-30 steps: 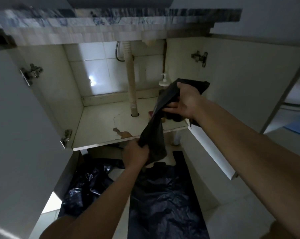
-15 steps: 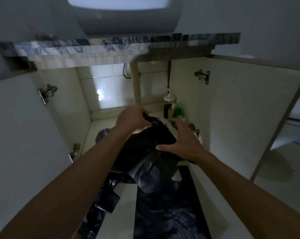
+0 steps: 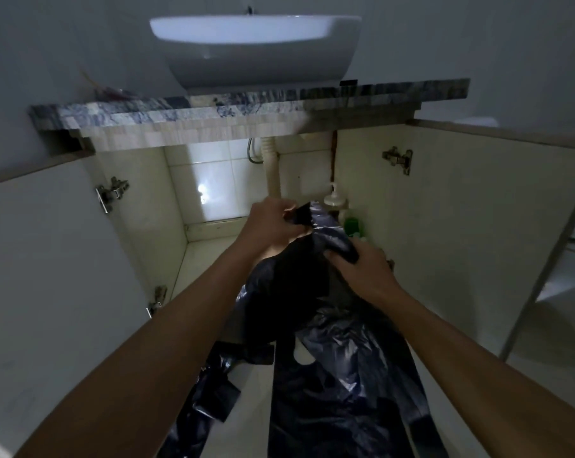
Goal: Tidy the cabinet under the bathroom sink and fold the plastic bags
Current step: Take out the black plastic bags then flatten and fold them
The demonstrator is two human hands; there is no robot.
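Observation:
I hold a black plastic bag up in front of the open cabinet under the sink. My left hand pinches its top corner near the drain pipe. My right hand grips another part of the same bag's upper edge, lower and to the right. The bag hangs down between my forearms and hides the front of the cabinet floor. A second black bag lies spread flat on the floor tiles below, and a crumpled one lies to its left.
Both cabinet doors stand wide open. A white drain pipe runs down at the back. A white pump bottle and a green bottle stand in the right rear corner. The basin sits on the marble counter.
My left hand rose from low beside the shelf edge to the bag's top corner. My right hand came lower and regripped the bag. The view tilted upward, showing the basin.

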